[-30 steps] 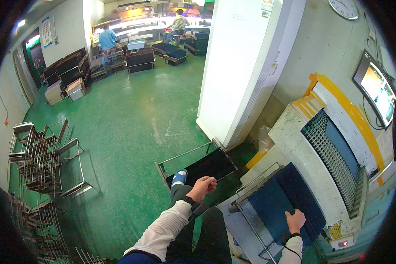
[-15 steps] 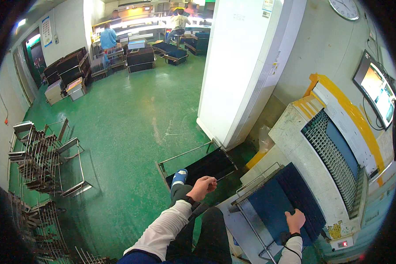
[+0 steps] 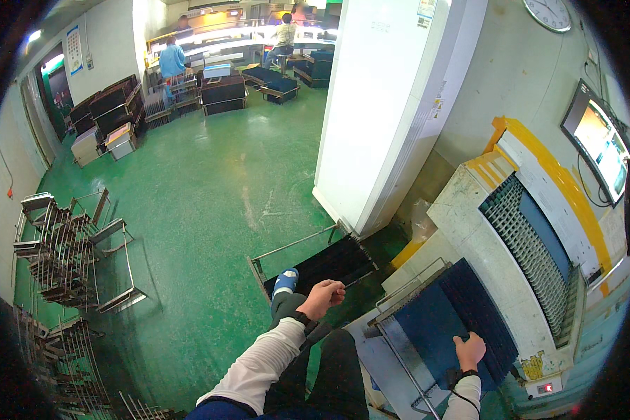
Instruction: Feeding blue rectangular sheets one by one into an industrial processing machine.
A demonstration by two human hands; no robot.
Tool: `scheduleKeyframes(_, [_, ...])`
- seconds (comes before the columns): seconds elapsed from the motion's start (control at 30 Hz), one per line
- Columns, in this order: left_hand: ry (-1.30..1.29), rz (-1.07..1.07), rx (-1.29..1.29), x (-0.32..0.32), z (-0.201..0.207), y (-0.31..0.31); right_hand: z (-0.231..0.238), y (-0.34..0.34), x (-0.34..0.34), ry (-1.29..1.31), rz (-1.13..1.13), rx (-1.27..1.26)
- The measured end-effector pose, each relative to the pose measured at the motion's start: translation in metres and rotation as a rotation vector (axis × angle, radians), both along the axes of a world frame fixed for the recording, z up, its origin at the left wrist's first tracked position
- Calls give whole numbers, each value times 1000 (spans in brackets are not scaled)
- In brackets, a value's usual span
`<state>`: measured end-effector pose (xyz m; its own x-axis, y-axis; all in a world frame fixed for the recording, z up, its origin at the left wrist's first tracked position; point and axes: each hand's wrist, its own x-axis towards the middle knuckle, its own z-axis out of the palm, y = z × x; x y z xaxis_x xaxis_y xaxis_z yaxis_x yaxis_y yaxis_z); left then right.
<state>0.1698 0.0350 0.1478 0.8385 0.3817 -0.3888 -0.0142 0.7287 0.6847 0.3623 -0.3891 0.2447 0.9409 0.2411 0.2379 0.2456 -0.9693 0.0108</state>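
My left hand (image 3: 322, 299) hangs over my leg with its fingers curled in, and nothing shows in them. Lower right, my right hand (image 3: 471, 350) rests curled against the dark blue panels (image 3: 430, 325), which stand closely side by side in a metal rack (image 3: 402, 357). The thumb points up, while the other fingertips are hidden, so whether they grip a panel edge is unclear. Beyond my left hand, another metal rack (image 3: 255, 260) on the floor holds dark panels (image 3: 329, 264). My foot in a blue and white sock (image 3: 285, 281) is at its near side.
A machine with a mesh conveyor (image 3: 532, 245) stands right of the rack, below a wall screen (image 3: 598, 140). A tall white cabinet (image 3: 381, 105) rises ahead. Metal racks (image 3: 66, 255) are piled at left on the green floor (image 3: 203, 203). Two people (image 3: 171, 61) work at the back.
Both my hands and the panels keep their places. In the background, the person in the pale top has shifted slightly.
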Motion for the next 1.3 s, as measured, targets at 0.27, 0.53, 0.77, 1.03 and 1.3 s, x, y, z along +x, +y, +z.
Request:
scheduleKeyframes(0.27, [8,6,-23,2,-6,1,-7,-5,4,-20,11,0])
scheduleKeyframes(0.53, [20,3,-11,1,-3,0,-4,-2,2,-33,5,-6])
scheduleKeyframes(0.77, [11,-4,-4,1,-3,1,-3,-2,2,-21,8,4])
scheduleKeyframes(1.03, [-7,-2,-18,1,2,-1,-2,-2,2,23,-6,7])
scheduleKeyframes(1.3, [-7,-6,-10,0,-2,0,5,4,-4,6,-18,10])
